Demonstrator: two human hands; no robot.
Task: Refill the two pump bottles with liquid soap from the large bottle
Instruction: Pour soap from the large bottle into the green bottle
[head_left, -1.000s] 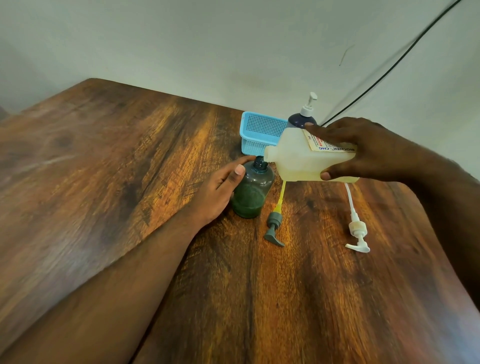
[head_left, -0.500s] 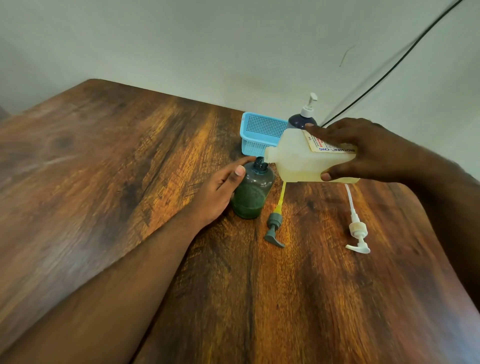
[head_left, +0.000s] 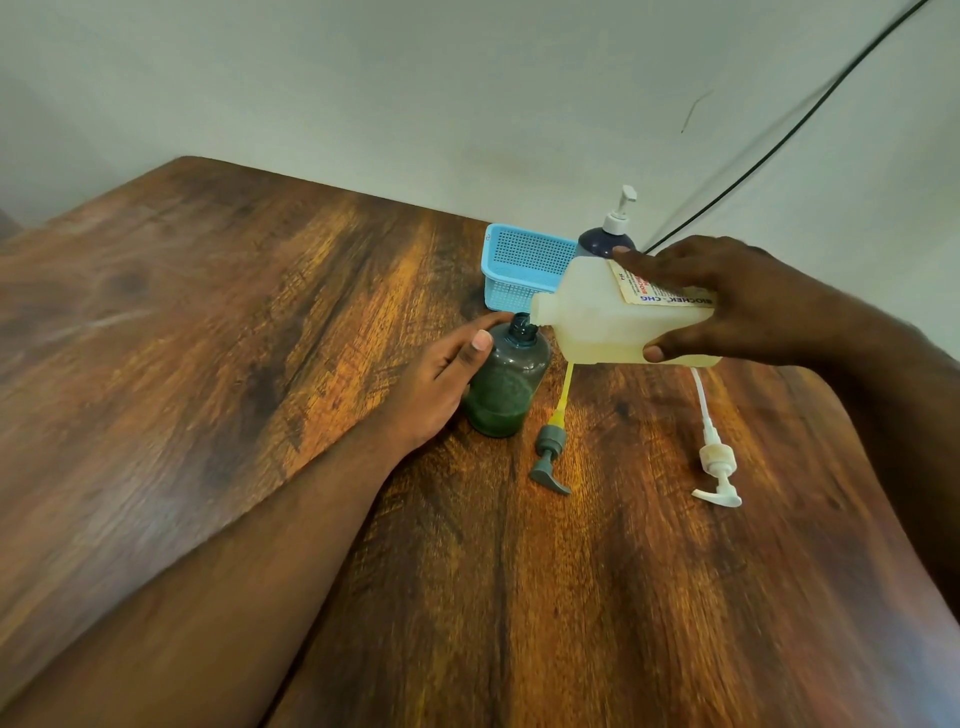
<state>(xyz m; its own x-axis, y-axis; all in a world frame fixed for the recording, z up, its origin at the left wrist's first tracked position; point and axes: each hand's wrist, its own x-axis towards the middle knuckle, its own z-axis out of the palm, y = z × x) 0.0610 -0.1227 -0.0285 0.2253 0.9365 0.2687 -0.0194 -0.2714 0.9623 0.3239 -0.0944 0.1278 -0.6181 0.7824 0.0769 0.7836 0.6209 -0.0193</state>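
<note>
My right hand (head_left: 727, 301) grips the large translucent white bottle (head_left: 592, 317), tipped on its side with its spout over the open neck of the grey pump bottle (head_left: 506, 382). That grey bottle stands upright with green liquid in its lower part. My left hand (head_left: 436, 384) is wrapped around its left side. A grey pump head with a yellow tube (head_left: 551, 452) and a white pump head with a white tube (head_left: 717, 462) lie on the wooden table (head_left: 260, 364). A dark blue pump bottle with a white pump (head_left: 605, 236) stands behind the large bottle.
A light blue mesh basket (head_left: 524, 265) sits by the wall at the table's far edge, just behind the grey bottle. A black cable (head_left: 779, 140) runs diagonally down the wall toward the dark blue bottle.
</note>
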